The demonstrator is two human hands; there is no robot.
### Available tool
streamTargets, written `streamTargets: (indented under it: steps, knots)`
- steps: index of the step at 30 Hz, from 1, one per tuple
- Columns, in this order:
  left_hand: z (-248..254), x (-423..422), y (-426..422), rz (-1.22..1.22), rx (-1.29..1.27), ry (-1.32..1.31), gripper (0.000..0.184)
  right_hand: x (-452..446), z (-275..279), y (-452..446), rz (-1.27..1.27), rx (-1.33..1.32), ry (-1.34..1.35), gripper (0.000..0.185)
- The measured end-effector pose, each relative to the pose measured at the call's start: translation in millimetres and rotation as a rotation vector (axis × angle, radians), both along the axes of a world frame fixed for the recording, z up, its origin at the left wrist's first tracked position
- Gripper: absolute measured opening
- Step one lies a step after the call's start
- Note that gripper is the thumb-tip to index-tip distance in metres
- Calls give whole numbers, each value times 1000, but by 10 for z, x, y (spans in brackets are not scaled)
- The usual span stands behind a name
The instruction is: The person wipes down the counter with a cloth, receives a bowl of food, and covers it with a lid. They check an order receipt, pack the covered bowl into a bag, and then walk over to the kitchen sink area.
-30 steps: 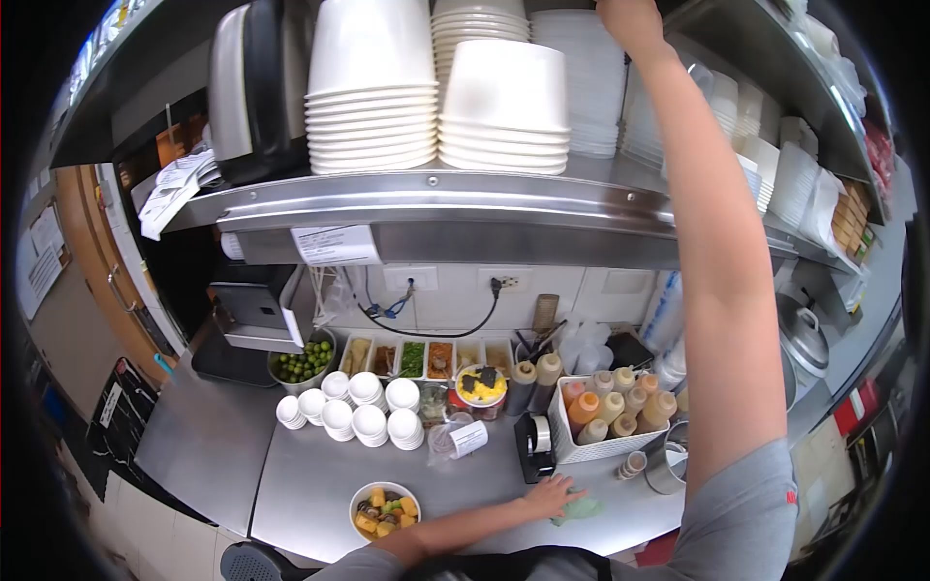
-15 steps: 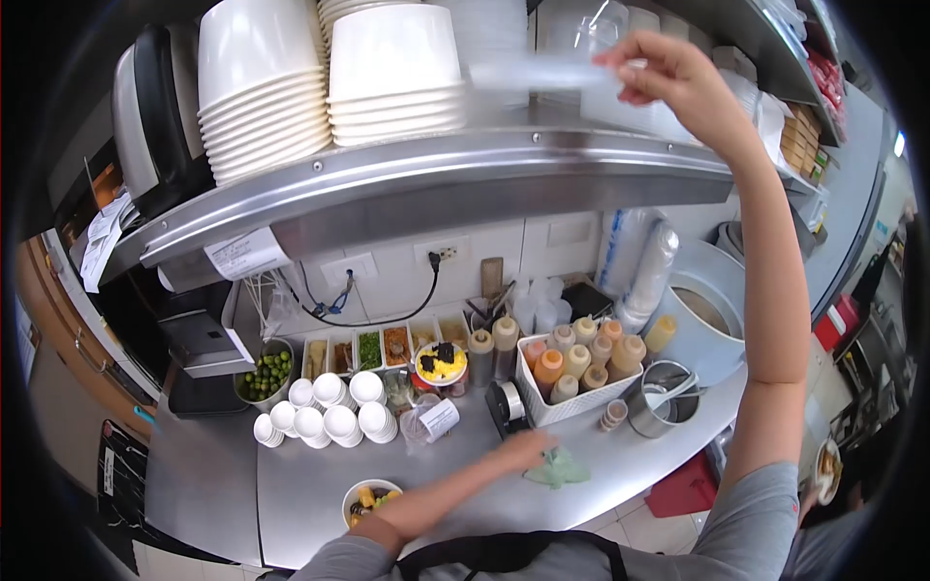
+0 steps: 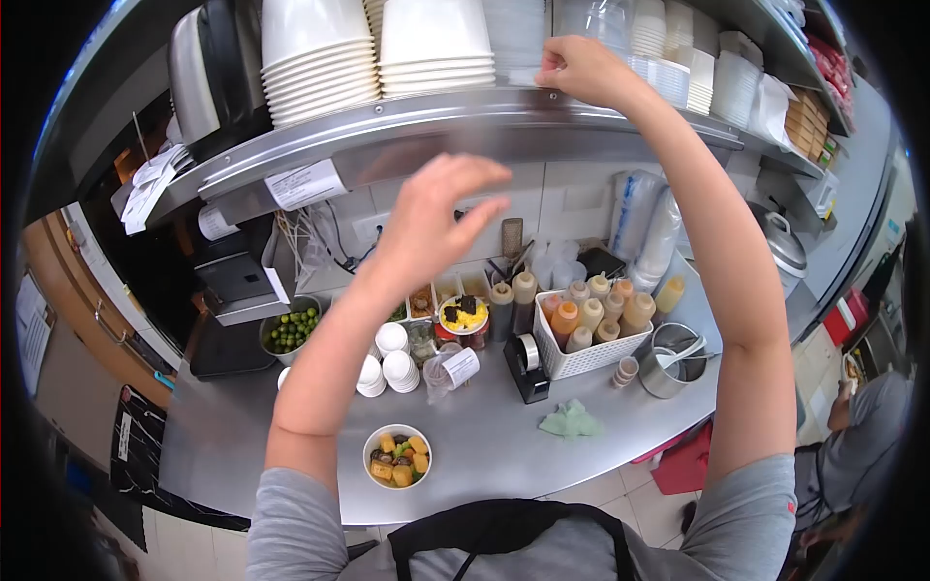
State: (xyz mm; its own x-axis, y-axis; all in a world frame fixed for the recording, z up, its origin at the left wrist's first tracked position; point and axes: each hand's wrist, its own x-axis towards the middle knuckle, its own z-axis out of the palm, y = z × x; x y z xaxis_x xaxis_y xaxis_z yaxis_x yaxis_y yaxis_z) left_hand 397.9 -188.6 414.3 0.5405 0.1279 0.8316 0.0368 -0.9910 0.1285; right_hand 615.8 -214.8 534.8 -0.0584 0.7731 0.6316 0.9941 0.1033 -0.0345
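Seven o'clock: bowl (image 3: 368, 460) is white, chunks (image 3: 403, 474) orange. Five: cloth (image 3: 570, 420) is pale green. Four: box (image 3: 684, 465) is red.

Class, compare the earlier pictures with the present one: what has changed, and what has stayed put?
The left hand has left its place at the green cloth and risen, fingers open, well above the counter. The right hand has come down from high over the shelf to near its front edge; whether it holds anything is unclear. The bowl of food and bottle basket stayed on the counter.
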Motion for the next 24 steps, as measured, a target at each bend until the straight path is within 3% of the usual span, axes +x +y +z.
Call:
streamTargets:
  steps: [2,4,7,11,13,14,16,20,22,23,24]
  knots:
    - [178,0,47,36,93,-50,21,6,8,31,-33,-35,22,25]
    - [322,32,118,138,195,-108,20,113,11,3,82,-33,339,22]
    - [494,263,237,173,283,-202,19,145,25,-35,64,30,562,17]
    - [647,611,365,76,370,-275,18,344,71,134,36,29,629,17]
    - [689,726,394,115,406,-190,20,566,98,244,250,36,831,19]
    - [721,773,414,108,403,-188,20,596,95,228,243,36,835,19]
    - [760,854,455,271,320,-29,22,606,124,166,457,406,932,9]
    - [815,916,436,416,139,144,20,534,130,-153,452,588,742,12]
    - [845,929,536,96,-170,-322,41,274,-31,-371,718,555,472,11]
    - [844,837,616,-448,-687,-339,42,89,-172,-509,562,552,243,11]
    - [832,561,335,-561,-805,-296,54,-98,-347,-651,414,536,18,11]
